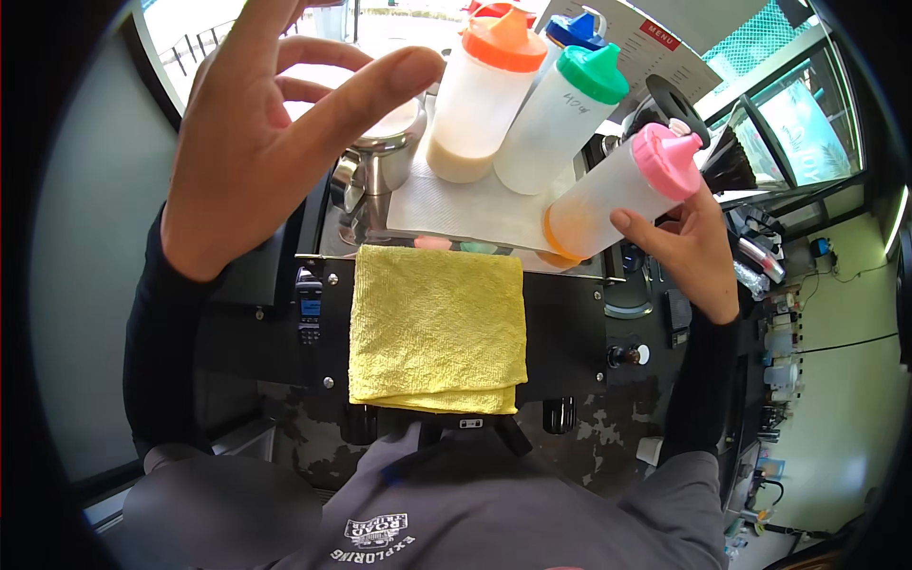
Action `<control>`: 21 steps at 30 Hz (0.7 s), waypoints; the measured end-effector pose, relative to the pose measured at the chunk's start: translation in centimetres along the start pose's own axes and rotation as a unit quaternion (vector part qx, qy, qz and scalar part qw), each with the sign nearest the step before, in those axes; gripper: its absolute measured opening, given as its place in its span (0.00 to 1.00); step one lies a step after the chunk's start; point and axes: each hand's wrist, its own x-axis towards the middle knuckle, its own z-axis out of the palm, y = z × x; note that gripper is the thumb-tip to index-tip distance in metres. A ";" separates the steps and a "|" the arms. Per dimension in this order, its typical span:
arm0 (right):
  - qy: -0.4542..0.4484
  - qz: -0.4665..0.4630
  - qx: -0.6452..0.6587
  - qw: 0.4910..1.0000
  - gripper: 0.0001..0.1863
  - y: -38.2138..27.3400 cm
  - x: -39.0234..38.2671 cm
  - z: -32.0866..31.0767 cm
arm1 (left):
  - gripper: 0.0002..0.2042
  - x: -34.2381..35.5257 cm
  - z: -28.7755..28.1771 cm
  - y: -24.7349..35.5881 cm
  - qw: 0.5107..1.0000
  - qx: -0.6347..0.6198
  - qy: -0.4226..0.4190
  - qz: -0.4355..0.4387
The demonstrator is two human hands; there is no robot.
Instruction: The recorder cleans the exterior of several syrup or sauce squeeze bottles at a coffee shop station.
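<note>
My right hand grips a tilted squeeze bottle with a pink lid and orange liquid at its bottom, low on a tray lined with white paper. My left hand is raised at the upper left, fingers apart, above a steel pitcher. An orange-lidded bottle holding beige liquid, a green-lidded bottle and a blue-lidded bottle stand at the back. A folded yellow cloth hangs over the front edge below them.
A menu board and a black container are behind the bottles. A small handheld device is on the dark front panel at the left. At the right are a cluttered side counter and a pale wall.
</note>
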 end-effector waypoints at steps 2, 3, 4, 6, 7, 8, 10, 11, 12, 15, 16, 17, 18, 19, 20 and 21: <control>0.023 -0.027 0.041 0.999 0.39 -0.9 -0.2 1.0 | 0.45 -0.7 -1.0 0.7 1.000 0.001 -0.007 0.002; 0.032 -0.028 0.056 0.998 0.38 -1.7 -0.4 1.4 | 0.45 -0.9 -1.6 0.6 0.999 -0.041 -0.023 -0.028; 0.043 -0.029 0.071 0.996 0.37 -2.5 -0.7 1.8 | 0.46 -1.0 -2.2 0.3 0.994 -0.082 -0.037 -0.059; 0.048 -0.011 0.078 0.996 0.36 -3.6 -0.6 3.2 | 0.47 -1.1 -3.8 -1.1 0.981 -0.135 -0.071 -0.121; 0.056 -0.017 0.074 0.996 0.36 -3.9 -0.4 4.0 | 0.48 -1.4 -4.2 -2.2 0.978 -0.135 -0.087 -0.132; 0.057 -0.028 0.063 0.996 0.36 -4.0 -0.2 4.8 | 0.49 -1.4 -3.6 -3.7 0.986 -0.082 -0.101 -0.103; 0.066 -0.028 0.043 0.997 0.37 -4.0 0.1 6.3 | 0.51 -2.4 -3.2 -6.2 0.992 -0.084 -0.092 -0.028; 0.075 -0.038 0.031 0.996 0.37 -3.9 0.3 7.2 | 0.52 -3.0 -3.0 -7.4 0.987 -0.140 -0.070 0.017; 0.087 -0.041 0.021 0.995 0.38 -3.9 0.4 7.8 | 0.55 -3.9 -3.0 -8.2 0.987 -0.147 -0.058 0.016; 0.123 -0.035 0.000 0.992 0.40 -4.1 0.0 9.1 | 0.61 -6.0 -3.4 -10.1 0.985 -0.168 -0.042 0.007; 0.139 -0.037 -0.011 0.990 0.41 -4.3 -0.1 9.4 | 0.62 -6.3 -3.6 -10.6 0.983 -0.179 -0.040 0.003; 0.158 -0.028 -0.010 0.987 0.43 -4.4 -0.4 9.6 | 0.63 -6.6 -3.9 -11.0 0.981 -0.191 -0.039 -0.001; 0.176 -0.020 -0.009 0.984 0.44 -4.6 -0.6 9.7 | 0.64 -6.7 -4.2 -11.4 0.979 -0.202 -0.037 -0.005; 0.188 -0.025 -0.014 0.982 0.45 -4.8 -0.9 9.8 | 0.64 -6.7 -4.4 -11.8 0.976 -0.216 -0.035 -0.006; 0.194 0.003 0.001 0.981 0.47 -4.9 -1.0 9.7 | 0.64 -6.7 -4.6 -12.2 0.974 -0.223 -0.041 -0.001; 0.194 0.020 0.010 0.981 0.48 -5.0 -1.1 9.7 | 0.63 -6.6 -4.6 -12.6 0.973 -0.227 -0.045 0.003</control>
